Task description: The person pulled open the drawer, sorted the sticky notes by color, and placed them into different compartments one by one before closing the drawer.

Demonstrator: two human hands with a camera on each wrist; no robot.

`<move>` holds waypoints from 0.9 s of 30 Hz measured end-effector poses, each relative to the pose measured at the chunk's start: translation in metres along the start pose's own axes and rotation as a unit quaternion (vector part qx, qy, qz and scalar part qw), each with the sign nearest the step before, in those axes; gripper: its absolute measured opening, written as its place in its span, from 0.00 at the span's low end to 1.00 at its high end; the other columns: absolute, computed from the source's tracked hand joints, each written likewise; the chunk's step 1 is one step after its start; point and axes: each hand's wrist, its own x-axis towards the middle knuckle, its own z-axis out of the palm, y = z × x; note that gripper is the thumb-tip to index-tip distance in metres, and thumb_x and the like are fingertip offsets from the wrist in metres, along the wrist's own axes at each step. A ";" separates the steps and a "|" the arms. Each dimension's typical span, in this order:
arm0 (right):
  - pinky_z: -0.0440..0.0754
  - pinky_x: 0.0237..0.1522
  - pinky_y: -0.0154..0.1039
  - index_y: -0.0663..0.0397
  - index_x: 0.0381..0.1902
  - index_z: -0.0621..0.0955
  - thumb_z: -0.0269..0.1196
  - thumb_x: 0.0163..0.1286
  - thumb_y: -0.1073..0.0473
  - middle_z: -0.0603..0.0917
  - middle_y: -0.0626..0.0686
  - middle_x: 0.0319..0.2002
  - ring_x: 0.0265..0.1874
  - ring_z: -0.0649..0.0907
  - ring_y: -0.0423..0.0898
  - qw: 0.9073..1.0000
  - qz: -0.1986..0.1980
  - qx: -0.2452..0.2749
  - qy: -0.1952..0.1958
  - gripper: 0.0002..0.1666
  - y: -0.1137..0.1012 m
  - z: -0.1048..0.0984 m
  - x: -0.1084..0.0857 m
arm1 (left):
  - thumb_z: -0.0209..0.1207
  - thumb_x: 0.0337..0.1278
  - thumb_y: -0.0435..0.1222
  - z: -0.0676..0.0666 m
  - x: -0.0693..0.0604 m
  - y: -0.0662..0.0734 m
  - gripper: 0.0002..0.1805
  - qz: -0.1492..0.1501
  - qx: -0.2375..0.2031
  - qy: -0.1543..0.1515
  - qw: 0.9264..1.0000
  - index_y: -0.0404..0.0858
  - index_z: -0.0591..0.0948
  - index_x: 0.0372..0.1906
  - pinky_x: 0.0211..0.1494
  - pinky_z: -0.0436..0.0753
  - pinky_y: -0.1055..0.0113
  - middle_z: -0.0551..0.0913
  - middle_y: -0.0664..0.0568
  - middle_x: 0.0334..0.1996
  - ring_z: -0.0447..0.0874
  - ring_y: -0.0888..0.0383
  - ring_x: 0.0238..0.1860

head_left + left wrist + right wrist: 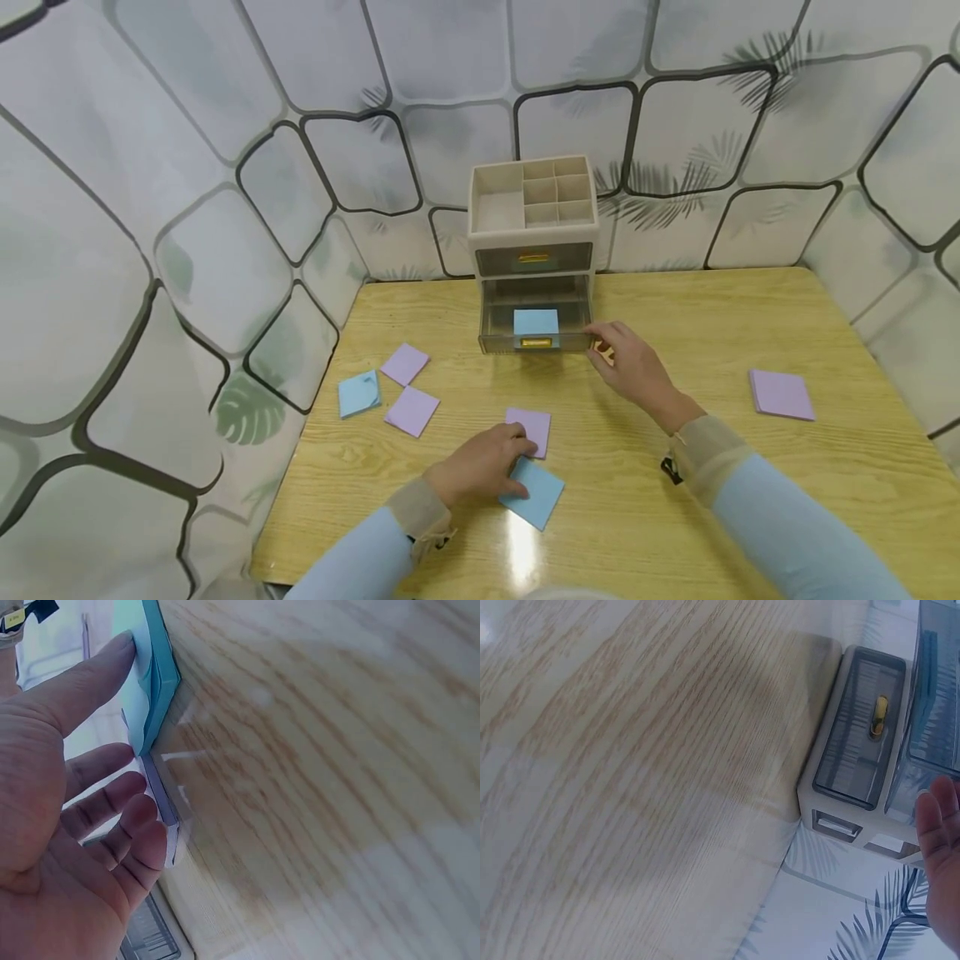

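My left hand [483, 467] lies over two pads near the table's front; its thumb touches a blue pad [542, 498] and its fingertips are at a purple pad [537, 427]. In the left wrist view, the thumb of the hand [75, 795] lies on the blue pad [154, 682], with the fingers loosely bent beside the purple pad [159, 796]. My right hand [637, 371] touches the right front corner of a pulled-out grey drawer [498, 342], fingers extended. Another blue pad [536, 320] sits in that drawer. The right wrist view shows the hand [943, 855] beside the drawer's corner.
A white organizer [497, 239] with top compartments stands at the back; its top drawer [495, 262] and lower drawer [855, 742] are closed. Two purple pads [405, 364] and a blue pad [358, 394] lie left. A purple stack [782, 394] is far right.
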 end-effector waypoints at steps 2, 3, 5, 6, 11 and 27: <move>0.88 0.42 0.53 0.60 0.64 0.80 0.67 0.76 0.65 0.84 0.63 0.53 0.44 0.86 0.55 1.000 0.001 0.002 -0.001 0.20 0.000 0.000 -0.001 | 0.79 0.53 0.55 -0.001 0.000 0.001 0.34 0.000 0.000 -0.003 1.000 0.46 0.85 0.64 0.51 0.81 0.75 0.84 0.58 0.50 0.78 0.66 0.46; 0.88 0.43 0.53 0.59 0.64 0.80 0.67 0.77 0.65 0.84 0.62 0.53 0.44 0.86 0.55 1.000 0.001 0.002 -0.002 0.21 0.000 0.000 -0.001 | 0.79 0.53 0.54 -0.001 0.000 0.001 0.33 0.001 -0.001 -0.004 1.000 0.47 0.85 0.63 0.52 0.82 0.75 0.84 0.58 0.50 0.79 0.66 0.46; 0.88 0.43 0.53 0.59 0.65 0.80 0.66 0.77 0.65 0.84 0.62 0.54 0.44 0.86 0.55 1.000 0.002 0.003 -0.002 0.21 0.001 0.001 -0.001 | 0.79 0.53 0.54 -0.002 0.000 0.002 0.31 0.002 -0.001 -0.006 1.000 0.48 0.86 0.61 0.53 0.82 0.75 0.85 0.59 0.50 0.80 0.66 0.47; 0.88 0.43 0.53 0.59 0.65 0.80 0.66 0.77 0.65 0.84 0.62 0.54 0.45 0.86 0.55 1.000 0.002 0.003 -0.002 0.21 0.001 0.001 -0.001 | 0.79 0.53 0.53 -0.002 0.000 0.003 0.30 0.003 0.001 -0.007 1.000 0.48 0.86 0.60 0.53 0.82 0.75 0.85 0.59 0.50 0.80 0.66 0.48; 0.88 0.43 0.52 0.59 0.65 0.80 0.66 0.77 0.65 0.84 0.63 0.55 0.44 0.86 0.54 1.000 0.002 0.003 0.000 0.21 0.001 0.001 -0.001 | 0.78 0.56 0.52 -0.004 -0.001 0.005 0.26 0.009 -0.001 -0.014 1.000 0.47 0.88 0.57 0.52 0.82 0.76 0.86 0.58 0.49 0.82 0.66 0.48; 0.89 0.42 0.52 0.60 0.63 0.81 0.66 0.77 0.64 0.84 0.62 0.53 0.43 0.86 0.54 1.000 0.005 0.009 0.000 0.19 0.000 0.000 0.001 | 0.79 0.54 0.48 -0.001 -0.001 0.008 0.22 -0.001 -0.065 -0.024 0.998 0.45 0.80 0.46 0.46 0.80 0.78 0.83 0.60 0.44 0.75 0.70 0.40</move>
